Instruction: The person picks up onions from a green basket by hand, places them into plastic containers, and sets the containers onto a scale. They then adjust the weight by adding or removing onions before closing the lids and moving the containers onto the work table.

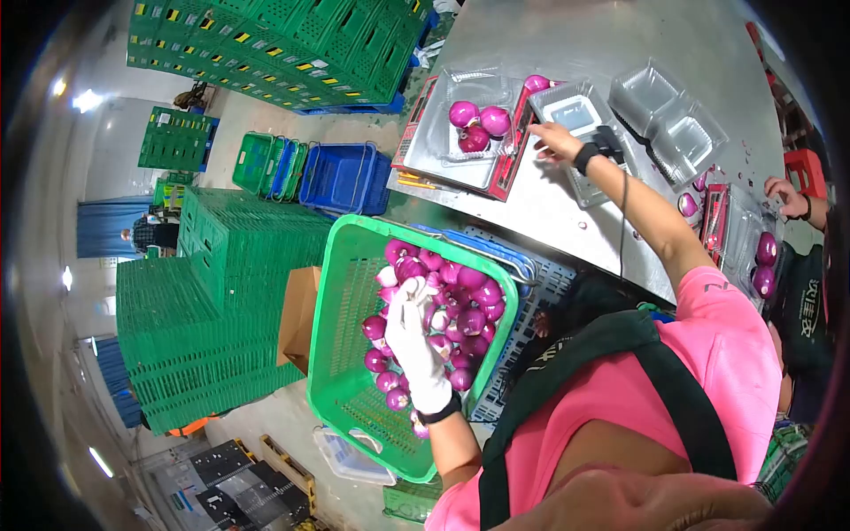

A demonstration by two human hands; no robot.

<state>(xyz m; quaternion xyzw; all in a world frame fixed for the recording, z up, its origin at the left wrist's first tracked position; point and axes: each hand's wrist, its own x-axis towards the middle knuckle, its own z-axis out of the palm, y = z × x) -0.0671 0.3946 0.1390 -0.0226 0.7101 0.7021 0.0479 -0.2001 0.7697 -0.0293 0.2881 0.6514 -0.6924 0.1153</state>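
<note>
My left hand (413, 345), in a white glove, is inside a green plastic basket (332, 292) among peeled red onions (469, 319). Its fingers are curled together over the onions, and what they hold is hidden. Over the metal table, my bare right hand (555, 142) has its fingers apart with nothing in them. It is above an open clear plastic box (571, 106). Left of that hand, another clear box (478, 84) with three red onions (480, 124) sits on a flat, red-edged device (509, 168). One loose onion (537, 83) lies behind.
An open clamshell (664, 115) lies further right on the metal table (549, 35). Another person's hand (786, 196) is at the right, near a box with onions (764, 265). A cable hangs from my right wrist. Blue baskets (341, 177) and stacked green crates (239, 239) stand left.
</note>
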